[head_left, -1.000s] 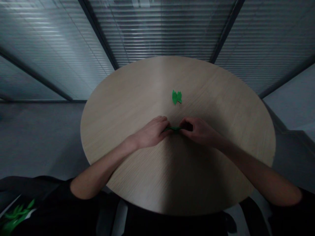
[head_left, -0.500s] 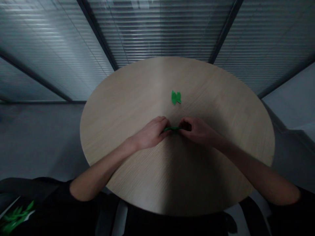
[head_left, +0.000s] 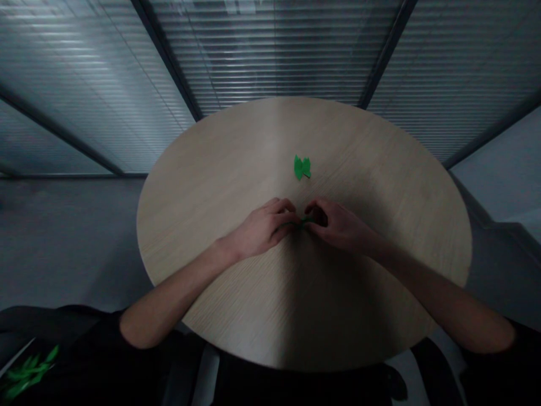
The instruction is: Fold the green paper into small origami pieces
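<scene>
I am leaning over a round, pale wood-grain counter [head_left: 203,186] with both bare forearms reaching in from the lower corners of the view and my elbows held wide. My left hand [head_left: 264,225] and my right hand [head_left: 338,225] are coming together just in front of the counter's middle, with the backs of both hands turned up and the wrists angled inward.

The fingers [head_left: 287,211] of my left hand are curling forward and pressing together, and the fingers [head_left: 321,202] of my right hand are arching over to meet them. Between them, both hands are pinching a narrow green strip [head_left: 302,223]. Most of it is hidden, so I cannot tell its exact shape, and only a thin sliver is showing between my fingertips.

A small green two-lobed bow-shaped piece [head_left: 301,167], probably paper, is lying flat on the counter, near my hands and farther from me, not touching them. My black sleeve [head_left: 84,338] is showing at the lower left, with a green leaf-like print [head_left: 29,369] beside it. Slatted window blinds [head_left: 274,51] are lining the wall beyond the counter.
</scene>
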`<act>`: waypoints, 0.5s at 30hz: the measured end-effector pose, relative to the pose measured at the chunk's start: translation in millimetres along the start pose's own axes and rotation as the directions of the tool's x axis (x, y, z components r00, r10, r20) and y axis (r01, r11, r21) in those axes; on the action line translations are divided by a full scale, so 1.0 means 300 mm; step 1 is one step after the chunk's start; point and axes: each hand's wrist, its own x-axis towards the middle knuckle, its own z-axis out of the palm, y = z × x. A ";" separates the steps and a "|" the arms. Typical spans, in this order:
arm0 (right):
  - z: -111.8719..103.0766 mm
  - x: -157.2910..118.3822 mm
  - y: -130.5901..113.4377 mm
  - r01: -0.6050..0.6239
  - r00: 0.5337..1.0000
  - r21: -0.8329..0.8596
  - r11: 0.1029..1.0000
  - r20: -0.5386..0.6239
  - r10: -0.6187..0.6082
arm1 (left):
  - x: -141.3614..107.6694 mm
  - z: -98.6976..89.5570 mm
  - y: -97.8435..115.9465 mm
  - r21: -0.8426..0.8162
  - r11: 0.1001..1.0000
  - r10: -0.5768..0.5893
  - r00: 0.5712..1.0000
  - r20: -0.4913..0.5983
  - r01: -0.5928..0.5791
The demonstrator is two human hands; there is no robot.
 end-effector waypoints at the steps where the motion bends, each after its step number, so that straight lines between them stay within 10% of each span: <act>1: 0.004 -0.003 0.002 0.010 1.000 -0.002 1.000 -0.015 -0.010 | -0.001 0.000 -0.003 0.016 1.000 0.019 1.000 0.004 -0.019; 15: 0.006 -0.029 0.024 0.331 0.938 -0.197 0.923 -0.039 -0.345 | -0.001 0.004 -0.010 0.121 0.990 0.075 0.997 -0.024 -0.071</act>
